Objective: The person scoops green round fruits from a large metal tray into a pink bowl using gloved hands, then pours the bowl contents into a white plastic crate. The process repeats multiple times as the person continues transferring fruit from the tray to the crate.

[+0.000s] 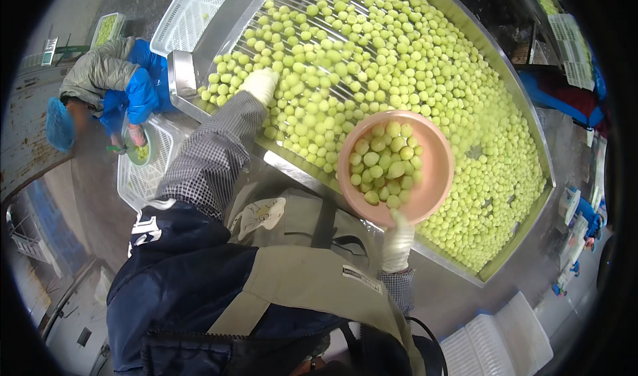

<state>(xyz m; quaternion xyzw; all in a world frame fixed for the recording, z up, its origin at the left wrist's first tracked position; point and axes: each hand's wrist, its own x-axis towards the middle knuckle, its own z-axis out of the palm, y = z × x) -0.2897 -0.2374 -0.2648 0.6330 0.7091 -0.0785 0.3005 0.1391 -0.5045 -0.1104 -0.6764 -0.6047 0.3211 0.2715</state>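
My right hand (397, 242), in a whitish glove, grips the near rim of a pink plastic bowl (432, 171), thumb over the edge. A heap of round green fruit (384, 163), plum-like, lies in the bowl's left half. The bowl sits over the near edge of a metal sorting table (291, 170) with raised sides. My left hand (260, 86), also gloved, reaches down among loose green fruit (309, 77) at the table's left end. Its fingertips are hidden, so I cannot tell whether it holds any. Metal bars (329, 26) show between the fruit.
On the left, a person in blue sleeves (142, 89) bends over a green bowl (148, 152) and a white crate (167, 127). A perforated white crate (187, 15) stands beyond the table's left end. White crates (498, 336) lie at lower right.
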